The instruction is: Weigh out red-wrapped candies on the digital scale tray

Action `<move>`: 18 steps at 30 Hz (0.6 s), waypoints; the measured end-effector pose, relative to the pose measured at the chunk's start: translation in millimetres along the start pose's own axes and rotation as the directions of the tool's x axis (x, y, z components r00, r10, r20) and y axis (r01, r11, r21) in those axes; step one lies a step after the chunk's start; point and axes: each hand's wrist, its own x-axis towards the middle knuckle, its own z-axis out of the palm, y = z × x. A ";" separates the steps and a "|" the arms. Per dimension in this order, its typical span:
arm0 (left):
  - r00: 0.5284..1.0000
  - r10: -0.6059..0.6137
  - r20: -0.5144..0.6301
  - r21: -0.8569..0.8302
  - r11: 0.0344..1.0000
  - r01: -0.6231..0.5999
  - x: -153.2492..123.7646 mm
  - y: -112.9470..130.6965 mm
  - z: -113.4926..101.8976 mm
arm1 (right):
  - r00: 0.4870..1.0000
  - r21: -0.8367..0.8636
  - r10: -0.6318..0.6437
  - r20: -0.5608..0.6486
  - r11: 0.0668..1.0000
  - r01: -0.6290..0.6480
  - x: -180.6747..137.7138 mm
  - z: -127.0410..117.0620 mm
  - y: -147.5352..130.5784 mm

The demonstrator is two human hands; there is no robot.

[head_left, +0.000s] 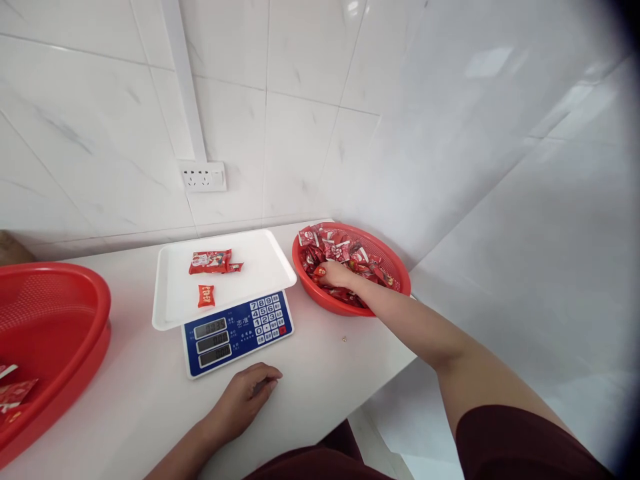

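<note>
My right hand (336, 275) reaches into a red perforated basket (395, 257) of red wrapped packets (336, 251). Its fingertips are closed on a small red packet (320, 271) at the basket's left side; part of the fingers is hidden among the wrappers. On the table in front of the scale (240, 333) rests my left hand (245, 402), loosely curled and holding nothing, with a gap between thumb and forefinger. The scale's white tray (250, 267) bears a larger red packet (210, 261), a small wrapped piece (235, 267) partly beside it, and a small red packet (206, 296) nearer me.
A second, larger red basket (97, 313) stands at the left with a few packets (17, 395) in it. Behind the white table (135, 387) is a tiled wall with a socket (203, 177). A tiny crumb (344, 339) lies before the right basket.
</note>
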 end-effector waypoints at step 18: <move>1.000 0.017 0.002 0.002 1.000 -0.017 1.1 -3.0 0.6 | 0.992 0.855 -0.116 0.041 0.519 0.026 -31.0 -63.5 12.2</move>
